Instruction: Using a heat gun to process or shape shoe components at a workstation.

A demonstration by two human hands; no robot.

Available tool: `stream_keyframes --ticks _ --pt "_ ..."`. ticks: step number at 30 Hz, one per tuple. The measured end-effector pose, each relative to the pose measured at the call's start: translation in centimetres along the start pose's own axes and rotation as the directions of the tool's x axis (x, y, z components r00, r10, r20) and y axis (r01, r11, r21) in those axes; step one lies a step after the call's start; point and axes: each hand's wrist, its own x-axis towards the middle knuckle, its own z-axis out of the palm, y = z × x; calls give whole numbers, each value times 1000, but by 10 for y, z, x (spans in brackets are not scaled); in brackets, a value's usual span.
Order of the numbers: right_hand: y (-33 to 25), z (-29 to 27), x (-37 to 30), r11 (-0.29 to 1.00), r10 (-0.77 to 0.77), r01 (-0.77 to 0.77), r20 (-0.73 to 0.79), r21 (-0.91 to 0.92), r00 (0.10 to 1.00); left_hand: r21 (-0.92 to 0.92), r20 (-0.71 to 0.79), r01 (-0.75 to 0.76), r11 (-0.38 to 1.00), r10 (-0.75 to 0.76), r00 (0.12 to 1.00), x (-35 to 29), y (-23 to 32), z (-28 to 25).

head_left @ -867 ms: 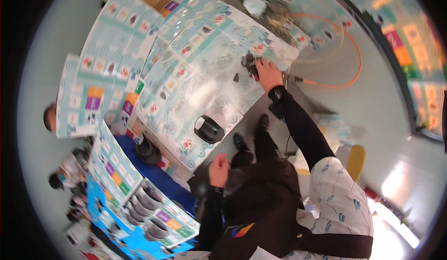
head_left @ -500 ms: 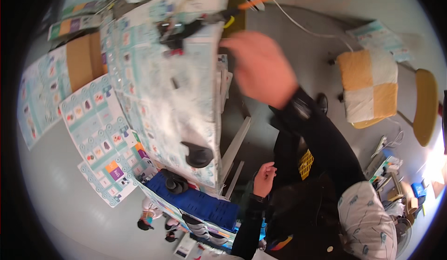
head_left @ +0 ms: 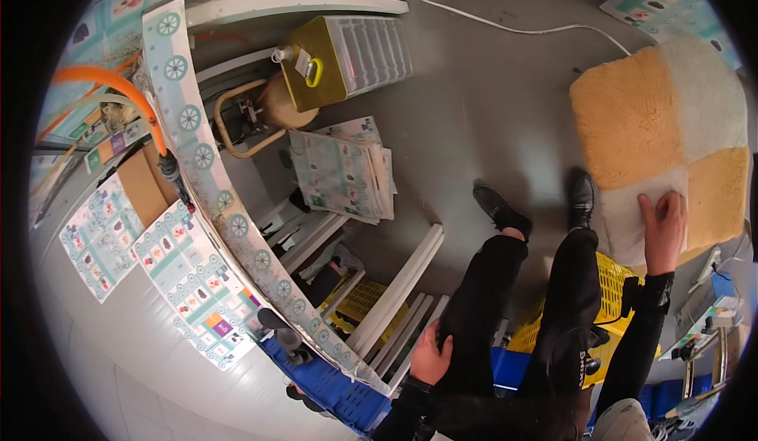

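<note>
Overlapping near edge of patchwork cushion (head_left: 663,117), right grip (head_left: 662,224) released, fingers half curled; contact unclear. Cushion lies right of black shoes (head_left: 582,192). Left grip (head_left: 430,358) released beside left thigh (head_left: 480,307). Moving room: grey floor (head_left: 482,117) between cushion and surface's (head_left: 204,157) patterned edge. Counted: four cushion patches, two shoes, one paper stack (head_left: 339,172), one drawer unit (head_left: 367,56).

The soft, square cushion (head_left: 677,137) was made of four plush patches set checkerwise, two tan-orange and two off-white, each touching the others along seams. It lay face up and roughly flat, puffy and rounded at the corners, well apart from the desk (head_left: 215,180) and to the right of it. On the side toward the desk, one tan-orange patch and one off-white patch sat edge to edge.
</note>
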Motion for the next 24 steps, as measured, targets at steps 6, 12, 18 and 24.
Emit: stream_keyframes --ticks 6,12,18,24 --pt "8 -1 -1 999 33 -33 13 7 999 41 1 111 993 -111 994 6 42 -6" --pt "9 2 0 990 132 -135 67 29 989 -102 35 97 990 -94 995 14 53 -13" --pt "13 -1 13 989 143 -140 67 -57 987 -112 46 64 992 -60 997 23 70 -21" --pt "22 -6 23 980 -182 195 198 -50 963 -329 -66 -56 943 37 997 -50 72 -91"
